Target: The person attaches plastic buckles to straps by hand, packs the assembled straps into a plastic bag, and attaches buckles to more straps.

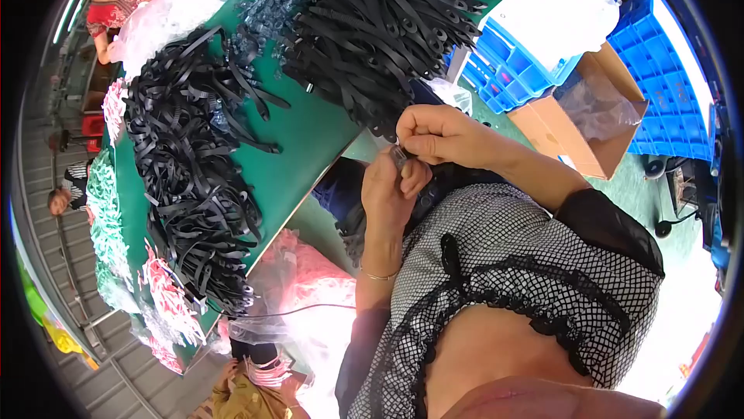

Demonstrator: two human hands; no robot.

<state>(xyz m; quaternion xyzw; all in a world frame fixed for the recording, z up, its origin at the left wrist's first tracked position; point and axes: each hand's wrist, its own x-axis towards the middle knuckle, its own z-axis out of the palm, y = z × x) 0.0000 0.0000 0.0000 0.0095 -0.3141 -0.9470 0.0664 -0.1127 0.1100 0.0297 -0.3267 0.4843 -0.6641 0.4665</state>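
My left hand (391,180) and my right hand (440,137) meet in front of my body, just off the edge of the green table. The left fingers are curled round a small clear plastic piece (398,157). My right thumb and forefinger pinch together right above it, and what lies between them is too small to make out. Closest to the hands, a thick pile of flat black straps (380,31) with holes at their ends reaches to the table's edge. Farther left, a tangled heap of black straps (194,155) covers much of the table.
Small clear pieces (267,20) lie between the heaps on the green table (298,140). Pink straps (167,295) and mint-green straps (108,225) line its far left side. A blue crate (511,70) and a cardboard box (566,124) stand at right. Other people (120,0) are around the table.
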